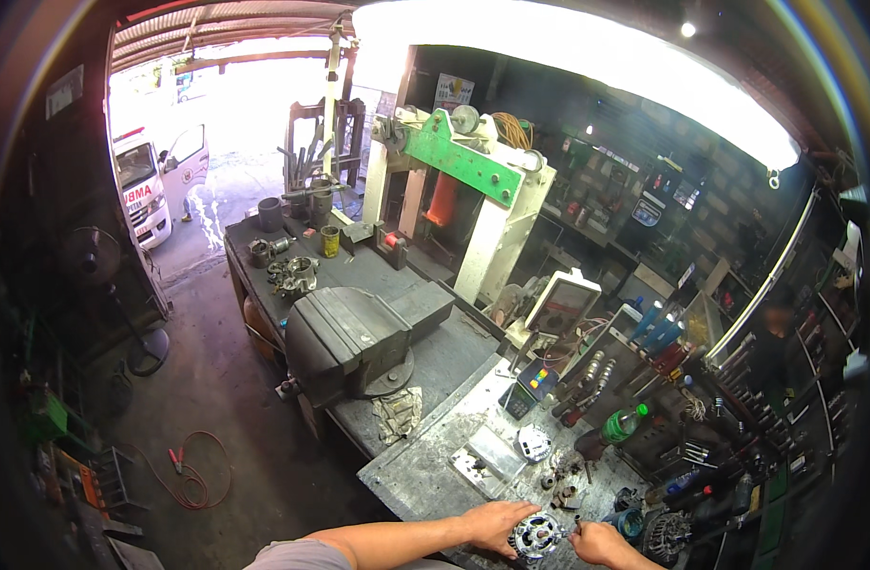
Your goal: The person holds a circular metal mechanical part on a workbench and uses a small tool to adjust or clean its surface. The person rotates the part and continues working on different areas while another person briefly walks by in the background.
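Note:
My left hand (495, 525) is curled round the left side of a round silver alternator housing (537, 538) with a shaft hole at its centre, near the bench's front edge. On the housing's other side, my right hand (598, 544) is closed, its fingertips pinching something small and dark that I cannot make out. Beyond the hands, a second silver alternator cover (533, 444) lies beside a flat metal plate (497, 453). Small metal parts (566, 494) are scattered just past the housing. A finned alternator part (667, 538) sits to the right of my right hand.
A big bench vise (344, 337) stands on the dark bench ahead. A green-capped bottle (625, 423) and a small device with coloured buttons (532, 388) stand behind the parts. A green and white press frame (463, 157) rises beyond. Red cable (205, 484) lies on the floor.

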Tool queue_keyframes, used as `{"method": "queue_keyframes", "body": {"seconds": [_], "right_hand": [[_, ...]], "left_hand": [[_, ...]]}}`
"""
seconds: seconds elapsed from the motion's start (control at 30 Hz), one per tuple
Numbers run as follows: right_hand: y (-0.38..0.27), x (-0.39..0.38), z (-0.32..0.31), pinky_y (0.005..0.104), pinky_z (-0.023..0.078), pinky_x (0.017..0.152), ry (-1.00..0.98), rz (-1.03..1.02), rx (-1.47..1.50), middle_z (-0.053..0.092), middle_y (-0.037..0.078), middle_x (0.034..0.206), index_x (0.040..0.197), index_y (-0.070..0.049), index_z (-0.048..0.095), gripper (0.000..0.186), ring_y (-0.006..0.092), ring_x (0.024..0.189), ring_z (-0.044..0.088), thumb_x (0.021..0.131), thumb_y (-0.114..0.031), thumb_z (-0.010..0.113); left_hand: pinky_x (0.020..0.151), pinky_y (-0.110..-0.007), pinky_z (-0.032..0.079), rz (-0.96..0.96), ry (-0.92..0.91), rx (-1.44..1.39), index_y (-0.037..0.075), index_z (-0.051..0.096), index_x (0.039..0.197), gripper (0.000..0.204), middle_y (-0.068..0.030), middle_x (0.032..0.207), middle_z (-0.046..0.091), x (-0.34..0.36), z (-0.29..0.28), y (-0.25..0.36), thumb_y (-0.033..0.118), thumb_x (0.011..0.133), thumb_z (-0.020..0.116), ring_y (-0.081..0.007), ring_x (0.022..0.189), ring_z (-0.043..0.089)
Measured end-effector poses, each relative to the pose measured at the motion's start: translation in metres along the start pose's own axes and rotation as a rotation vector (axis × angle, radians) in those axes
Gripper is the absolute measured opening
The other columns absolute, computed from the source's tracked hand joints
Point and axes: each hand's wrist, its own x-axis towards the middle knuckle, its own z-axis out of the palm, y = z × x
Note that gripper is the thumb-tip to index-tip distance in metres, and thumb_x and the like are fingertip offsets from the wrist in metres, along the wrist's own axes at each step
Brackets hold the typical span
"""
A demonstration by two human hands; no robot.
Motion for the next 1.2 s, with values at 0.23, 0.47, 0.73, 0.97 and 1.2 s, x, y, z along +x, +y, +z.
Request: {"method": "queue_keyframes", "body": {"seconds": [0.23, 0.47, 0.73, 0.97, 1.2], "right_hand": [[0.000, -0.006, -0.014, 0.0615, 0.062, 0.091, 0.138, -0.340, -0.287, 0.079, 0.032, 0.099, 0.099, -0.001, 0.078, 0.022, 0.0518, 0.096, 0.078, 0.100, -0.021, 0.069], [0.019, 0.011, -0.002, 0.0603, 0.062, 0.098, 0.058, -0.365, -0.352, 0.083, 0.022, 0.102, 0.104, -0.006, 0.079, 0.034, 0.0453, 0.100, 0.081, 0.108, -0.039, 0.072], [0.003, 0.002, 0.002, 0.0654, 0.061, 0.094, 0.000, -0.066, -0.097, 0.081, 0.035, 0.104, 0.113, 0.001, 0.084, 0.038, 0.0555, 0.103, 0.079, 0.113, -0.031, 0.064], [0.000, 0.004, -0.002, 0.0646, 0.061, 0.097, -0.084, 0.024, 0.005, 0.078, 0.040, 0.106, 0.113, 0.008, 0.083, 0.047, 0.0577, 0.110, 0.077, 0.114, -0.035, 0.064], [0.046, 0.025, 0.024, 0.0442, 0.060, 0.059, -0.206, 0.321, 0.815, 0.077, 0.017, 0.080, 0.091, 0.006, 0.074, 0.041, 0.0258, 0.061, 0.074, 0.112, -0.028, 0.066]], "left_hand": [[0.127, -0.052, 0.053, -0.009, -0.024, -0.016, 0.001, 0.039, 0.178, 0.129, -0.0273, 0.173, 0.055, 0.000, -0.002, 0.000, 0.041, 0.075, 0.106, -0.0481, 0.151, 0.062], [0.127, -0.053, 0.053, -0.001, -0.011, -0.003, 0.001, 0.037, 0.179, 0.130, -0.0281, 0.176, 0.052, 0.000, 0.001, -0.002, 0.041, 0.075, 0.106, -0.0482, 0.153, 0.060], [0.129, -0.052, 0.051, -0.006, -0.011, -0.023, 0.001, 0.038, 0.178, 0.131, -0.0275, 0.175, 0.053, 0.001, 0.001, -0.003, 0.040, 0.074, 0.107, -0.0467, 0.155, 0.059], [0.129, -0.051, 0.051, 0.004, 0.019, -0.001, 0.001, 0.038, 0.178, 0.130, -0.0258, 0.173, 0.055, -0.001, 0.002, -0.002, 0.039, 0.074, 0.107, -0.0466, 0.154, 0.060], [0.127, -0.052, 0.052, -0.004, -0.005, -0.026, 0.003, 0.038, 0.178, 0.130, -0.0254, 0.175, 0.053, 0.000, 0.001, -0.002, 0.038, 0.074, 0.107, -0.0472, 0.153, 0.060]]}}
